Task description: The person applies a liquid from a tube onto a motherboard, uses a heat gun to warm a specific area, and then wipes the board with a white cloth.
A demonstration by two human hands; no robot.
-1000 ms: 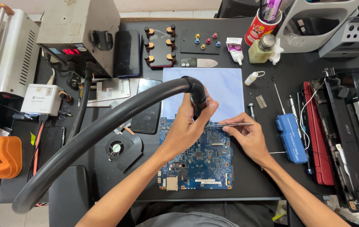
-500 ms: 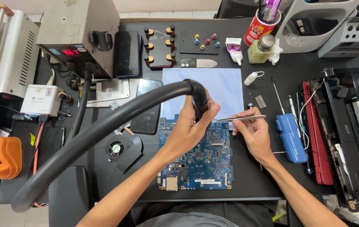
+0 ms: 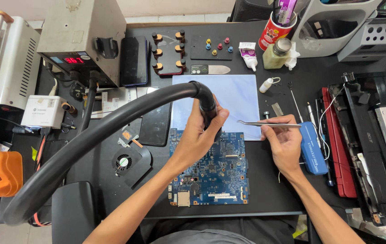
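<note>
Blue and densely populated, the rectangular printed circuit board (image 3: pixel 211 169) lies flat on the black mat (image 3: pixel 274 190), just below the pale lilac sheet (image 3: pixel 236 101). Our left hand (image 3: pixel 199 135) is clenched around the black hot-air nozzle (image 3: pixel 208 110), aimed down at the board's twelve o'clock edge. Our right hand (image 3: pixel 285 140), at three o'clock, pinches slim steel tweezers (image 3: pixel 267 123), tips pointing toward nine o'clock. We judge this the heating step; next calls for steady, precise tweezer placement.

cooling fan (image 3: pixel 123 161) | orange holder (image 3: pixel 0 173) | red cup (image 3: pixel 274 31) | pale blue mat (image 3: pixel 238 95) | black phone (image 3: pixel 134 61)
</note>
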